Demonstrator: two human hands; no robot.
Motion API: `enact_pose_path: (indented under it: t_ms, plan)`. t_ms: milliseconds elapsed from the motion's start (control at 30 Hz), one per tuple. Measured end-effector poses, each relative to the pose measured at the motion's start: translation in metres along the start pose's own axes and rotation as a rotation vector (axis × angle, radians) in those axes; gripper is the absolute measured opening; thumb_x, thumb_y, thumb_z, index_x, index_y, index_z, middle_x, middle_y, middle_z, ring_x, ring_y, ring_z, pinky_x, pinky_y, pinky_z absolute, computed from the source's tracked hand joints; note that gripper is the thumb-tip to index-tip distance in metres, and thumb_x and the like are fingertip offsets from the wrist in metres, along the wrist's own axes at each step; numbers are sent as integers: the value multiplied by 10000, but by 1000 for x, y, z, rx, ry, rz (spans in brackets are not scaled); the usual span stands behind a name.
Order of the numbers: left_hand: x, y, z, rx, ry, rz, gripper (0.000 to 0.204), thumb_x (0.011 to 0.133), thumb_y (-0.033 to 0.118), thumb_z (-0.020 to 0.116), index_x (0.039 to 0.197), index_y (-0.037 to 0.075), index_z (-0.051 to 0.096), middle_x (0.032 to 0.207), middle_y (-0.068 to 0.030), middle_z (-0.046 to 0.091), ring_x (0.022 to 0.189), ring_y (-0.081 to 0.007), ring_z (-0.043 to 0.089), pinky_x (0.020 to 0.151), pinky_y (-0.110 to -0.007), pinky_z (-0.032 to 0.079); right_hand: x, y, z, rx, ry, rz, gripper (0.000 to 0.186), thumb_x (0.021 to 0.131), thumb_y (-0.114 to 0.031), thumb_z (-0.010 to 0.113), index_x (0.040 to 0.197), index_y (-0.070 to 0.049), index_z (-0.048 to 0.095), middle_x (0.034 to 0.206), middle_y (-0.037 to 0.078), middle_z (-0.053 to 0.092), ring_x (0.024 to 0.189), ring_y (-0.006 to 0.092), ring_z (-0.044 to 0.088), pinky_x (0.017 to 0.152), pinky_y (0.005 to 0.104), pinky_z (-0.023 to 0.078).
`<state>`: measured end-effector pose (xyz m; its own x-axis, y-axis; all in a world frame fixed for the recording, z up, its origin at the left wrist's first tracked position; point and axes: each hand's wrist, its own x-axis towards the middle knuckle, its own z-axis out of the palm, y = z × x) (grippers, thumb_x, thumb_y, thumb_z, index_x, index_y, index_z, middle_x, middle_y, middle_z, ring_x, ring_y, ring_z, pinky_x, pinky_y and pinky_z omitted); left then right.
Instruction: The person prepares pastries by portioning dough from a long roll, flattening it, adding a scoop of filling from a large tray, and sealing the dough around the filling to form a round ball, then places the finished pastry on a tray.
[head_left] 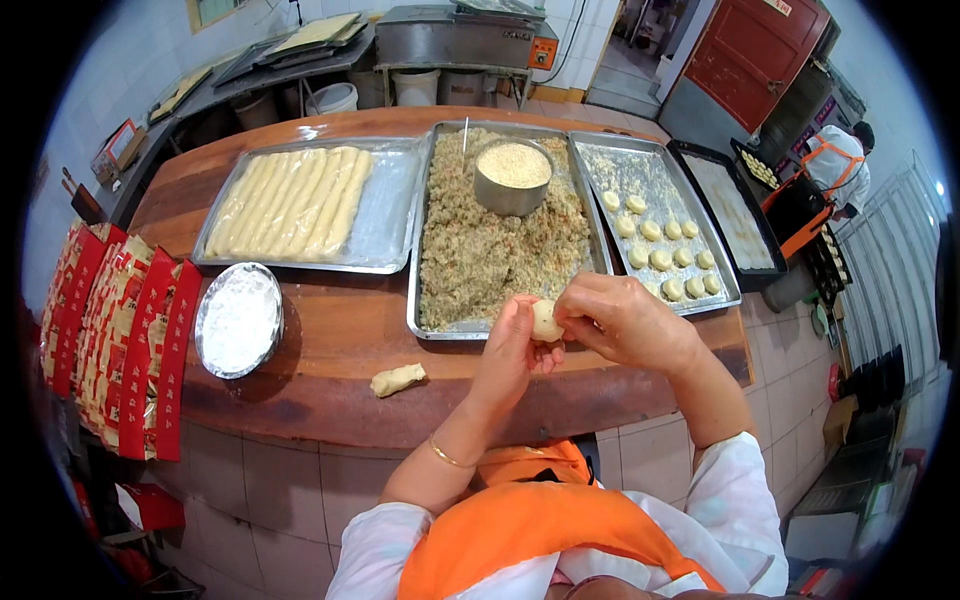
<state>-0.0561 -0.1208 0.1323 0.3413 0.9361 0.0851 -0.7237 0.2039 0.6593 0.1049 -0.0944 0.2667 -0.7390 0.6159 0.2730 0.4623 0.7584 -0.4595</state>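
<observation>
My left hand [512, 342] cradles a pale dough ball [544, 318], and my right hand [612, 318] has its fingers closed on the ball's right side. Just beyond both hands lies a steel tray [416, 285] of crumbly speckled filling [490, 270], with a steel container [508, 200] of pale grains standing in it. A short dough piece [397, 380] rests on the wooden table [330, 385] at my left front. To the right, a tray [601, 165] holds several small dough rounds [660, 258].
Left are a tray [385, 210] of long dough rolls, a bowl [238, 315] of white powder and red-cream packets [115, 340]. A dark tray [722, 210] sits at right. A co-worker [838, 170] in white and orange bends near dark trays. Steel equipment [450, 45] lines the back.
</observation>
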Motion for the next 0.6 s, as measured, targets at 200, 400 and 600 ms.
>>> enact_pose_path:
  t_ms: [200,400,600]
  plan:
    - [-4,3,5,41,-19,-85,527,1066,454,414,1334,6,495,936,-50,597,735,-116,552,648,-244,447,-11,-5,3,-105,-31,-17,129,827,-16,667,904,-47,570,810,135,587,747,366,618,624,436,490]
    - [-19,17,6,128,-163,-85,595,1062,459,421,1442,1,413,1028,-73,620,721,-111,586,633,-229,496,-17,-16,-1,-106,-25,-16,147,815,-16,662,935,-44,582,808,131,592,749,368,627,628,433,500]
    - [-18,-4,-6,168,-125,-124,616,1064,467,412,1472,7,390,1028,-51,609,709,-83,563,603,-214,466,-27,-17,6,-176,-19,-79,139,838,-46,681,863,-43,544,783,102,541,700,324,597,592,419,474]
